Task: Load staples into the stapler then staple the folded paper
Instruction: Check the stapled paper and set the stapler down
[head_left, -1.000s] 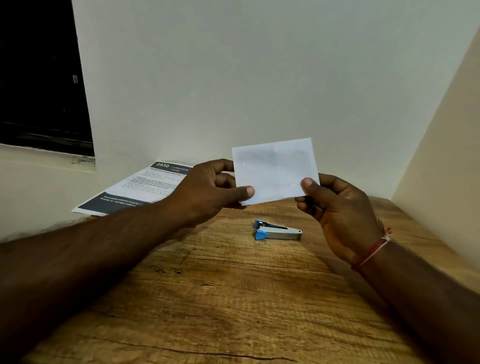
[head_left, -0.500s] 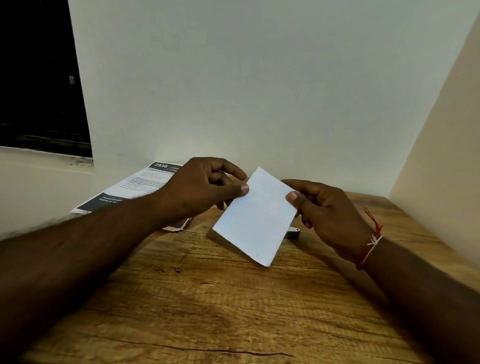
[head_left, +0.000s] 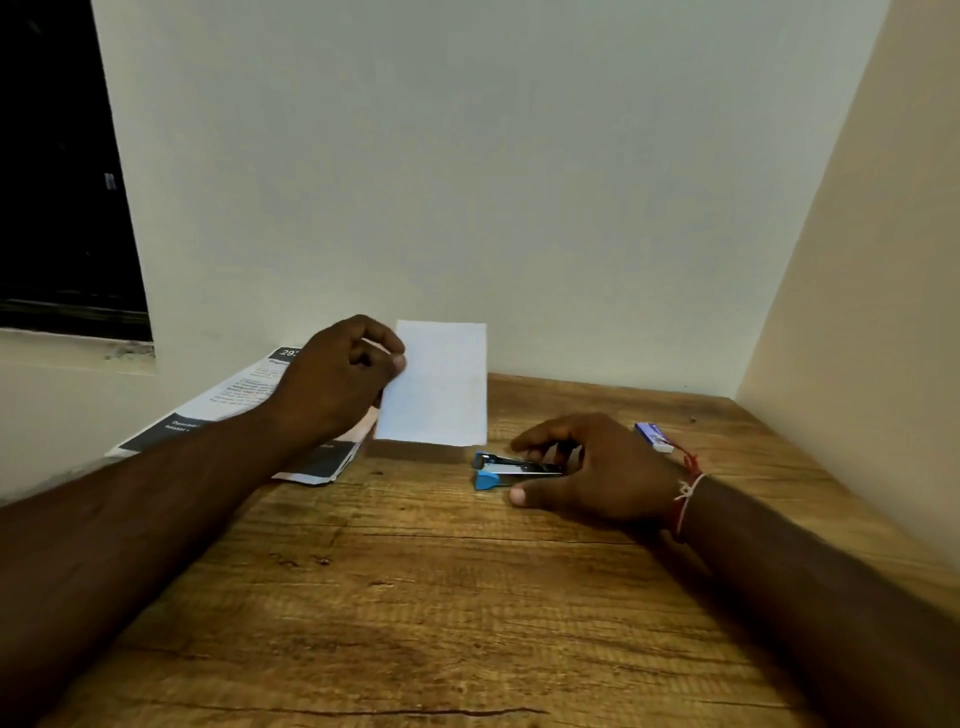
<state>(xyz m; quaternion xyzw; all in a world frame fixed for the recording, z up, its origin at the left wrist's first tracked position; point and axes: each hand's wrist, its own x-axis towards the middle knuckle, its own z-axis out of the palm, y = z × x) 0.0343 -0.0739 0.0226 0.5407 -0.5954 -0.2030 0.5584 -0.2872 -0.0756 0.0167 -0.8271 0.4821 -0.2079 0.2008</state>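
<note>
wooden desk (head_left: 415, 597), pale corner walls. folded paper (head_left: 441, 384): light, floppy, upright, pinched at its edge by my left hand (head_left: 337, 379). stapler (head_left: 514, 467): small, rigid, metal, on desk under my right hand (head_left: 587, 467), fingers curled round its rear. change: right hand left the paper, dropped to stapler.

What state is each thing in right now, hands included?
folded paper: held upright, pinched at its left edge.
left hand: pinches the paper.
stapler: lying on the table, arm down.
right hand: cupped over the stapler's rear; grip unclear.
staple box: lying on the table beyond the right wrist.
printed sheets: lying flat at the left.
</note>
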